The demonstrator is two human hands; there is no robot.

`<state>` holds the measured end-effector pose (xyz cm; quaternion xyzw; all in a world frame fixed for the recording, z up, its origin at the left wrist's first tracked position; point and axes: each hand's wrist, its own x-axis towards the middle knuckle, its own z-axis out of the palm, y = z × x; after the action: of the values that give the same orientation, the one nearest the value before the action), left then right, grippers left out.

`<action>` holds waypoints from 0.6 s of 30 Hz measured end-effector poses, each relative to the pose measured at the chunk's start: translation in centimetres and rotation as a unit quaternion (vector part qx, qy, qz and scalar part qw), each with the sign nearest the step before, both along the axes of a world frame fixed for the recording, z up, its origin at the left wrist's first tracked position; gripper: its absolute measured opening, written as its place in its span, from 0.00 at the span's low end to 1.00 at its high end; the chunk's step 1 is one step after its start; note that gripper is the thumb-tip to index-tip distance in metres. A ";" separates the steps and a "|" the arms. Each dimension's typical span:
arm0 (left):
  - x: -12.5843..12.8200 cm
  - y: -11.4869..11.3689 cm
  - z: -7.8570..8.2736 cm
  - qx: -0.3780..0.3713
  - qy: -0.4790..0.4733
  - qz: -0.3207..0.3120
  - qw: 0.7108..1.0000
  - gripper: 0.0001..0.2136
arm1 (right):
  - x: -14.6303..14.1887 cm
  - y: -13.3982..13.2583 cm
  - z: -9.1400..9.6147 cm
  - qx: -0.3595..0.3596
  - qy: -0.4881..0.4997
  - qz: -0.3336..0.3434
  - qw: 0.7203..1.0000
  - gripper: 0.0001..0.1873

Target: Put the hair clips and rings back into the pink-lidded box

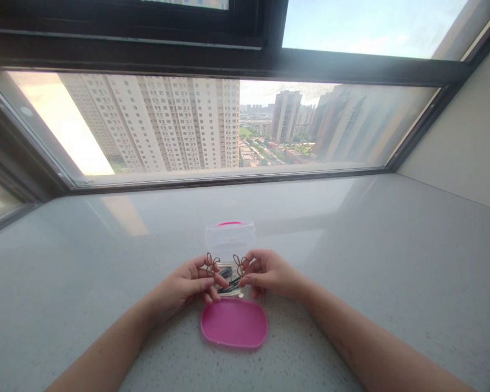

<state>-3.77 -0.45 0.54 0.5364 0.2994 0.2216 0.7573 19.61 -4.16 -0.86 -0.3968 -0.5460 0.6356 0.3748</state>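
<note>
My left hand (196,280) pinches a small brown looped hair clip (210,265), its open loops standing above the fingertips. A matching brown hair clip (240,264) is held by my right hand (267,273) between thumb and fingers. Between and below the hands lie several black and pale hair clips (231,284), partly hidden by my fingers. Just in front of them is a shallow pink oval lid or tray (234,323), with nothing in it. Behind the hands stands a clear plastic box (230,238) with a pink strip on top.
All of this rests on a pale speckled windowsill (106,272). A dark window frame (228,179) runs along the back, with tall buildings outside. On the right is a plain wall (465,141).
</note>
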 end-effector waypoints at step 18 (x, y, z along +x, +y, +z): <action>0.0 0.0 -0.1 0.007 -0.002 -0.002 1.000 0.09 | -0.1 -0.1 0.4 -0.009 -0.005 -0.002 1.000 0.20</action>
<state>-3.80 -0.44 0.47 0.5416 0.2952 0.2233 0.7547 19.54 -4.28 -0.43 -0.4049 -0.5411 0.6377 0.3697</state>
